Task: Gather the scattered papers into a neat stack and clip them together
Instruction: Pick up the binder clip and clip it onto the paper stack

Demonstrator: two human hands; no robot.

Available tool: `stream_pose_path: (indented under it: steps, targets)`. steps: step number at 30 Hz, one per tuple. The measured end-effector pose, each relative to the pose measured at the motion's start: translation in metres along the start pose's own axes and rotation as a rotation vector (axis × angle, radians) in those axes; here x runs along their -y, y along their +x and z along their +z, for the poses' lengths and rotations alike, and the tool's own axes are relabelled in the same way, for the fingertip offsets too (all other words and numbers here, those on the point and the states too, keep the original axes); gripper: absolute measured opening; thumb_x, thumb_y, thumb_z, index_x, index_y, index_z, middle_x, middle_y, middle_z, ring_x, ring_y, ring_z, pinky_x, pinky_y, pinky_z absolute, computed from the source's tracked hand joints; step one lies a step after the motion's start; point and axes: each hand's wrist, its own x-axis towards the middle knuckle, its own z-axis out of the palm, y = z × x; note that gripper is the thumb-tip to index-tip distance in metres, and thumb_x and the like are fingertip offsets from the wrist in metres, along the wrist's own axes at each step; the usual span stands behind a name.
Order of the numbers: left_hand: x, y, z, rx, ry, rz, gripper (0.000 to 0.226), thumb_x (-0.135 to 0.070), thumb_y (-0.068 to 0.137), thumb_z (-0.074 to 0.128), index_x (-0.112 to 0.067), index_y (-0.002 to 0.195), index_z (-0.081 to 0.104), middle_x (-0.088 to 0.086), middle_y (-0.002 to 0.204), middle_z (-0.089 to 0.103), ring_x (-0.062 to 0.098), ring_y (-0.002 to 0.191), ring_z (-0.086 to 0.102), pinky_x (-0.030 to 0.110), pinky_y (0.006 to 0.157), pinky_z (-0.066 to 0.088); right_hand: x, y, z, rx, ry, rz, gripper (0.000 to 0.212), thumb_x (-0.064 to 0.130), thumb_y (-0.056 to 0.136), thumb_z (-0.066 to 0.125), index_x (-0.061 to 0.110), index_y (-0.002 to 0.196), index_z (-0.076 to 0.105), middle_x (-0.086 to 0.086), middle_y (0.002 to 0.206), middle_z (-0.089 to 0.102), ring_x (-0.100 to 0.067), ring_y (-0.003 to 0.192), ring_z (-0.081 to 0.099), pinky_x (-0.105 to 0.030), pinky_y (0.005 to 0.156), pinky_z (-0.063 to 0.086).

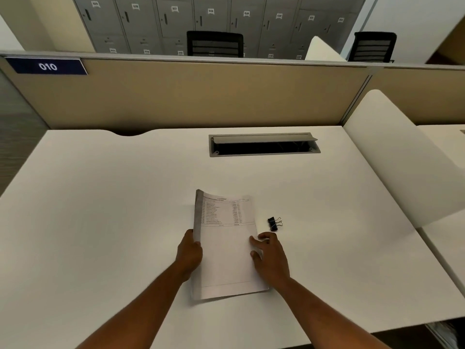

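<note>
While between both hands, stack (226,248) lengthwise away.

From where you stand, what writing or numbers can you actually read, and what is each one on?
"010": white digits on the blue sign fixed to the desk partition.
Locker tags on the grey lockers behind: numbered, too blurred to read surely.
Top sheet of the paper stack: printed table, too small to read.
Binder clip: no writing visible.
</note>
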Motion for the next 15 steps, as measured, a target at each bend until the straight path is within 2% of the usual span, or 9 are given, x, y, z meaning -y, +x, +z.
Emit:
stream_pose_path:
  steps: [2, 4, 7, 9, 11, 13, 15]
  targets:
    - [0.004, -0.004, -0.004, -0.016, -0.04, 0.028, 0.04, -0.003, 0.099, 0.039, -0.016, 0.136, 0.044, 0.002, 0.125, 0.056, 0.021, 0.109, 0.055, 0.035, 0.092, 0.05, 0.005, 0.003, -0.006, 0.041, 0.08, 0.047, 0.054, 0.03, 0.091, 0.072, 0.033, 0.142, 0.056, 0.011, 0.135, 0.043, -0.008, 0.117, 0.055, -0.022, 0.094, 0.046]
    - [0.005, -0.008, -0.01, -0.024, -0.091, 0.056, 0.041, -0.002, 0.099, 0.04, -0.018, 0.136, 0.046, 0.001, 0.124, 0.057, 0.021, 0.109, 0.058, 0.032, 0.089, 0.049, 0.012, 0.008, -0.015, 0.036, 0.281, 0.143, 0.066, 0.033, 0.088, 0.076, 0.029, 0.147, 0.046, 0.008, 0.131, 0.049, -0.006, 0.109, 0.06, -0.024, 0.092, 0.049]
    - [0.005, -0.015, -0.018, -0.007, -0.14, 0.072, 0.038, -0.007, 0.102, 0.042, -0.021, 0.137, 0.046, -0.001, 0.124, 0.059, 0.017, 0.105, 0.06, 0.032, 0.089, 0.051, 0.022, 0.015, -0.028, 0.069, 0.629, 0.333, 0.078, 0.037, 0.084, 0.082, 0.025, 0.149, 0.04, -0.001, 0.128, 0.062, -0.015, 0.109, 0.064, -0.034, 0.096, 0.053]
    - [0.001, -0.02, -0.022, 0.017, -0.181, 0.075, 0.038, -0.01, 0.103, 0.043, -0.021, 0.139, 0.045, 0.0, 0.126, 0.06, 0.02, 0.109, 0.062, 0.037, 0.093, 0.054, 0.029, 0.019, -0.036, 0.193, 0.867, 0.398, 0.068, 0.036, 0.085, 0.082, 0.019, 0.142, 0.05, -0.004, 0.128, 0.068, -0.019, 0.111, 0.068, -0.034, 0.09, 0.057]
    - [-0.005, -0.025, -0.024, 0.033, -0.219, 0.09, 0.038, -0.012, 0.103, 0.044, -0.023, 0.139, 0.044, 0.001, 0.126, 0.06, 0.022, 0.111, 0.062, 0.039, 0.091, 0.055, 0.036, 0.021, -0.043, 0.255, 0.986, 0.36, 0.051, 0.027, 0.088, 0.079, 0.014, 0.133, 0.061, -0.005, 0.123, 0.073, -0.023, 0.108, 0.072, -0.038, 0.089, 0.06]
    - [-0.014, -0.032, -0.025, 0.031, -0.218, 0.124, 0.035, -0.014, 0.104, 0.043, -0.024, 0.137, 0.044, -0.002, 0.124, 0.06, 0.02, 0.11, 0.062, 0.035, 0.088, 0.055, 0.048, 0.019, -0.047, 0.185, 0.954, 0.293, 0.035, 0.016, 0.092, 0.075, 0.013, 0.125, 0.067, -0.008, 0.117, 0.076, -0.027, 0.101, 0.074, -0.042, 0.089, 0.061]
    - [-0.025, -0.038, -0.024, -0.004, -0.168, 0.18, 0.03, -0.013, 0.103, 0.04, -0.025, 0.13, 0.044, -0.005, 0.12, 0.058, 0.016, 0.109, 0.059, 0.03, 0.085, 0.053, 0.062, 0.016, -0.052, 0.029, 0.843, 0.213, 0.025, 0.012, 0.093, 0.071, 0.019, 0.116, 0.069, -0.005, 0.111, 0.077, -0.024, 0.094, 0.074, -0.032, 0.078, 0.063]
